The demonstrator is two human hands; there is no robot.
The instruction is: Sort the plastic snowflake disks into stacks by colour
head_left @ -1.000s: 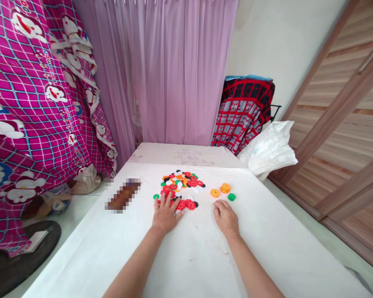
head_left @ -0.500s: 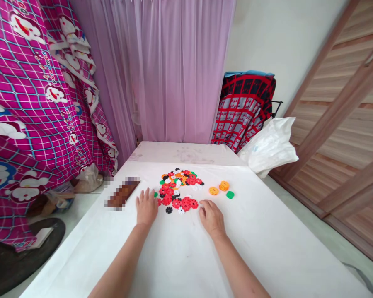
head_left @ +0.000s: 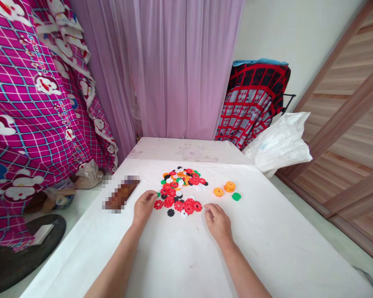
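From afar I see the left hand (head_left: 144,207), fingers bunched, a green disc (head_left: 158,194) right at their tips, and the right hand (head_left: 218,223) curled farther off past red discs (head_left: 189,206), neither grip clear.

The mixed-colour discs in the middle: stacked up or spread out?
Spread out: the mixed-colour discs lie loosely overlapping in an irregular patch on the white tablecloth.

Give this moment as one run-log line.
left hand: at green disc, grip unclear | right hand: beside red discs | orange discs: right of pile
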